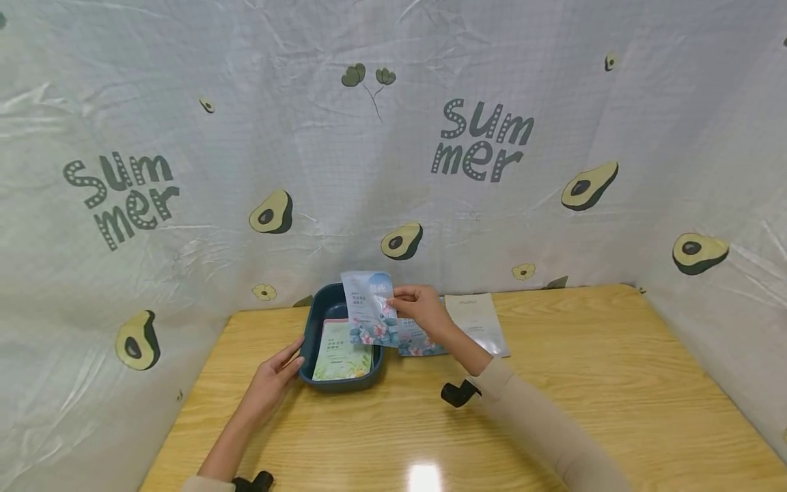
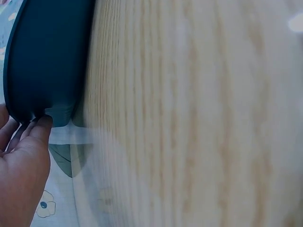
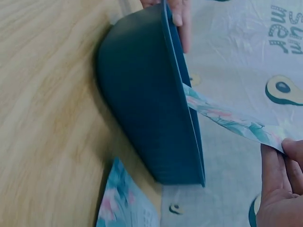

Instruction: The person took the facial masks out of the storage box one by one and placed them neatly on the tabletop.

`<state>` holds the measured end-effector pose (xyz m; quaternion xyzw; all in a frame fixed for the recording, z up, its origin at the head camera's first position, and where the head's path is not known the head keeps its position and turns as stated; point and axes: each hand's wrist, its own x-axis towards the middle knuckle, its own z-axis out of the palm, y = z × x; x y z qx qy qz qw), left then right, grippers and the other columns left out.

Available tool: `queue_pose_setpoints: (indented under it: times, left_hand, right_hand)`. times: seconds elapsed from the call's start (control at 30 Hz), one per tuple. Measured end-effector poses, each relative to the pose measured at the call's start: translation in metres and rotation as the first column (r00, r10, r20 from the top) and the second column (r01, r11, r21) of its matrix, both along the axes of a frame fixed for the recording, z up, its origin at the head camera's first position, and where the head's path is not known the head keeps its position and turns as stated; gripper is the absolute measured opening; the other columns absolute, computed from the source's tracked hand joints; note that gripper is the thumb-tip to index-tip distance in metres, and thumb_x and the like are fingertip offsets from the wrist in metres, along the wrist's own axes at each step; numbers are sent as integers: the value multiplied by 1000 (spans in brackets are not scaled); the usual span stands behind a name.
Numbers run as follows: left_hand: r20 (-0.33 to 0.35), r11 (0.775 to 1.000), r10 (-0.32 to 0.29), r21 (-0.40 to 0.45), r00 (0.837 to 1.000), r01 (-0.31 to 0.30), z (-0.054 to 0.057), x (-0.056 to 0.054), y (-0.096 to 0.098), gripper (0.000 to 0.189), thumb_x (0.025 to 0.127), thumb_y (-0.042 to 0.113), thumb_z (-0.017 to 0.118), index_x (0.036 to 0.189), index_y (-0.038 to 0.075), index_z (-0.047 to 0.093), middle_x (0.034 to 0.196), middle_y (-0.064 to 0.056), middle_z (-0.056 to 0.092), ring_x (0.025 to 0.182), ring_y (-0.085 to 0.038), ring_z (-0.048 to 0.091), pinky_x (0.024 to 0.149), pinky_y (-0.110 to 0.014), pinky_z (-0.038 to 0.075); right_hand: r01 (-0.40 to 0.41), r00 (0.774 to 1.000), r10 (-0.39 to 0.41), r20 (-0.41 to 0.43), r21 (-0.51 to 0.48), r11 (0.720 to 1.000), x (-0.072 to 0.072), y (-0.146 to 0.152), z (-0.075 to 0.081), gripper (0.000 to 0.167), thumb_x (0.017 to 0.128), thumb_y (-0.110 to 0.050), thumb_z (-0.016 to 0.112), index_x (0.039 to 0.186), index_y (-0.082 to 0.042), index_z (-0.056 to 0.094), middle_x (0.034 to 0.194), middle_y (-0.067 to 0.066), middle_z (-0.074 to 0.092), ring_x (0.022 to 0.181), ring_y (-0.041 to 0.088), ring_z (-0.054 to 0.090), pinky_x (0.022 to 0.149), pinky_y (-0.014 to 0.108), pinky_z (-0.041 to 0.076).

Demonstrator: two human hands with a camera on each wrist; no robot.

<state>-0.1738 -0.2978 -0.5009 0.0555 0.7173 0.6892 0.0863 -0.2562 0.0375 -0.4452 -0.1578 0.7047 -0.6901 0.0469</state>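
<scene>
A dark blue plastic basin (image 1: 341, 386) stands near the back of the table, with a light green face mask packet (image 1: 338, 352) lying inside it. My left hand (image 1: 277, 372) holds the basin at its left side; fingers (image 2: 43, 124) touch its wall. Between thumb and fingers, my right hand (image 1: 424, 307) pinches the right edge of a light blue floral face mask packet (image 1: 369, 311). That packet is tilted up over the basin's right part, and its lower end overlaps the rim in the right wrist view.
Right of the basin lies another blue floral packet (image 1: 421, 342), partly hidden by my right hand. Beside it is a pale beige-silver packet (image 1: 476, 324). A white cloth printed with avocados (image 1: 492, 253) hangs behind the wooden table (image 1: 584, 369).
</scene>
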Motion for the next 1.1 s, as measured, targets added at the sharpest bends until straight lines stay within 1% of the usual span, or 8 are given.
queue_pose_setpoints:
  times: [0.13, 0.23, 0.4, 0.53, 0.7, 0.83, 0.93, 1.1]
  left_hand:
    - [-13, 1000, -4, -7, 1000, 4, 0, -1, -1, 61, 108, 14, 51, 160, -2, 23, 168, -19, 14, 144, -14, 34, 101, -15, 45]
    - [-30, 1000, -6, -8, 1000, 6, 2, -3, -1, 61, 108, 15, 52, 160, -2, 24, 167, -20, 15, 143, -12, 35, 101, -16, 46]
    - [-19, 1000, -21, -16, 1000, 21, 2, -6, 0, 61, 108, 14, 51, 160, -2, 22, 168, -18, 14, 148, -20, 26, 102, -15, 45]
    - [-3, 1000, -16, -19, 1000, 16, 0, -4, 1, 61, 108, 12, 51, 160, -2, 23, 168, -16, 14, 150, -28, 21, 101, -14, 45]
    - [-6, 1000, -10, -3, 1000, 10, -1, -1, 0, 60, 108, 10, 51, 160, -2, 24, 168, -14, 16, 151, -29, 18, 101, -13, 44]
    - [-12, 1000, -10, -8, 1000, 10, -2, 0, -2, 62, 107, 13, 53, 160, -2, 24, 168, -14, 15, 151, -29, 18, 102, -15, 44]
    - [-10, 1000, -6, -4, 1000, 6, -2, 1, -3, 63, 107, 14, 54, 160, -2, 23, 168, -14, 15, 151, -29, 18, 102, -14, 44]
    - [-11, 1000, -8, -10, 1000, 8, 1, 0, -1, 63, 107, 14, 54, 160, -2, 23, 168, -15, 14, 151, -30, 18, 101, -13, 44]
  right_hand:
    - [33, 999, -33, -12, 24, 999, 1, 15, 4, 34, 98, -10, 68, 129, 5, 66, 120, 20, 71, 102, 22, 71, 90, 39, 60]
    - [60, 998, -60, -33, 24, 998, 0, 25, 6, 33, 98, -11, 68, 127, 4, 68, 118, 19, 72, 100, 20, 71, 89, 37, 60]
    - [71, 997, -70, -42, 19, 997, 2, 44, 8, 29, 99, -11, 67, 124, 5, 69, 110, 13, 75, 92, 13, 71, 85, 34, 61]
    - [69, 997, -68, -28, 11, 998, 7, 59, 8, 28, 100, -10, 66, 122, 7, 69, 107, 12, 75, 90, 11, 70, 86, 32, 61]
    - [111, 994, -111, -19, 28, 993, 9, 78, 5, 32, 99, -13, 68, 124, 7, 68, 108, 11, 75, 89, 10, 71, 84, 30, 61]
    - [149, 989, -149, -12, 31, 988, 9, 94, 2, 34, 99, -15, 69, 125, 7, 68, 109, 14, 75, 89, 9, 71, 83, 29, 61]
    - [167, 986, -167, -5, 56, 984, 10, 107, 1, 39, 99, -19, 69, 128, 8, 66, 111, 14, 74, 91, 8, 71, 83, 29, 61]
    - [230, 973, -229, -20, 138, 963, 16, 133, 0, 43, 99, -25, 70, 129, 6, 66, 114, 16, 74, 92, 4, 70, 82, 25, 60]
